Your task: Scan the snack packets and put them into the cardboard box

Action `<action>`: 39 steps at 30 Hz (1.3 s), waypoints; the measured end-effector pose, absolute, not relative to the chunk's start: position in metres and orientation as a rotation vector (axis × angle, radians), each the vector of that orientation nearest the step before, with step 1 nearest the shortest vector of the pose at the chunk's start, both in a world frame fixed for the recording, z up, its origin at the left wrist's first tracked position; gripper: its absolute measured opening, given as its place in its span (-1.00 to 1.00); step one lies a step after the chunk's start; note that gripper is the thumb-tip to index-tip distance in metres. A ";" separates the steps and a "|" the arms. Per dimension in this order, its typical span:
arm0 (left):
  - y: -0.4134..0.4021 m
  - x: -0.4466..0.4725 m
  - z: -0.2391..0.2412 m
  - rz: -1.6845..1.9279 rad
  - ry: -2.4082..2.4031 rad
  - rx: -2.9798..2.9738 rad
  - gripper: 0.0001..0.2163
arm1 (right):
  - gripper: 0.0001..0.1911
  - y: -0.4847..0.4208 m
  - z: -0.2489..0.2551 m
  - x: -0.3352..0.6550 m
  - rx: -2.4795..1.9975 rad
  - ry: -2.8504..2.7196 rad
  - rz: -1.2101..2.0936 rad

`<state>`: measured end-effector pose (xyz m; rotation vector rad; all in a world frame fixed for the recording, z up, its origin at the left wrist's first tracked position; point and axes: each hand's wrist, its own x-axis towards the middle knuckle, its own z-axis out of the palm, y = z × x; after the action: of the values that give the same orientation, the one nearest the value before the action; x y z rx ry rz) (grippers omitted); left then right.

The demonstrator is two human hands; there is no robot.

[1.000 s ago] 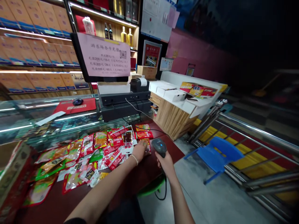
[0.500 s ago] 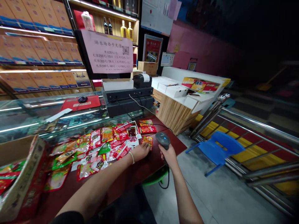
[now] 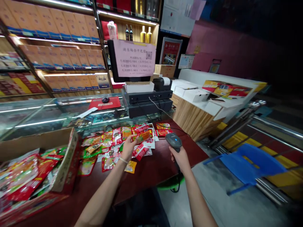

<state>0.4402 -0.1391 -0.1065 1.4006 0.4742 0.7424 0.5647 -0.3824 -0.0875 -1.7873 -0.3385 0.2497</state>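
My left hand point(image 3: 129, 148) is closed on the near end of a red-edged snack packet point(image 3: 143, 136), lifted over a spread of other packets. In my right hand point(image 3: 181, 159) is a dark barcode scanner point(image 3: 174, 141), gripped by its handle, with a small blue light on its head. Below my left wrist a small yellow packet point(image 3: 130, 167) lies on the dark red tabletop point(image 3: 151, 171). Several red and green snack packets point(image 3: 109, 137) cover the table to the left. Two red packets point(image 3: 163, 129) lie apart, beyond the scanner.
An open carton point(image 3: 68, 164) full of packets stands at left. Behind the table are a glass counter point(image 3: 59, 116), a black cash drawer point(image 3: 149, 107) and a monitor with a pink notice point(image 3: 134, 58). A blue chair point(image 3: 251, 164) and metal railing point(image 3: 279, 123) are at right.
My left hand has moved left and now holds a packet up off the table. The scanner stays in my right hand. The view has turned left, showing more of the carton.
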 end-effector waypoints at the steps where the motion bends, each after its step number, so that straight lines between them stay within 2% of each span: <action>1: -0.129 0.430 -0.105 0.773 0.460 1.399 -0.77 | -0.61 -0.377 -0.085 0.562 -1.783 -0.356 0.262; 5: -0.094 0.390 -0.110 0.955 0.576 1.445 -0.89 | -0.61 -0.351 -0.079 0.547 -1.737 -0.447 0.365; 11: -0.072 0.349 -0.122 1.018 0.700 1.043 -0.65 | -0.62 -0.308 -0.078 0.525 -1.724 -0.584 0.514; 17: -0.069 0.328 -0.140 0.946 0.724 1.183 -0.51 | -0.56 -0.278 -0.075 0.510 -1.758 -0.646 0.616; 24: -0.062 0.328 -0.168 1.008 0.811 1.372 -0.60 | -0.47 -0.258 -0.068 0.496 -1.775 -0.738 0.695; 31: -0.060 0.327 -0.177 0.974 0.763 1.334 -0.60 | -0.59 -0.249 -0.064 0.488 -1.882 -0.807 0.714; 35: -0.065 0.330 -0.163 0.991 0.789 1.400 -0.63 | -0.55 -0.251 -0.061 0.487 -1.849 -0.812 0.702; 39: -0.068 0.322 -0.104 1.072 0.809 1.595 -0.66 | -0.49 -0.249 -0.059 0.490 -1.801 -0.840 0.634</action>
<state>0.3223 -0.0678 -0.1044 1.5951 0.8093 1.0723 0.4904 -0.2491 -0.0589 -1.8011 -0.8396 0.6344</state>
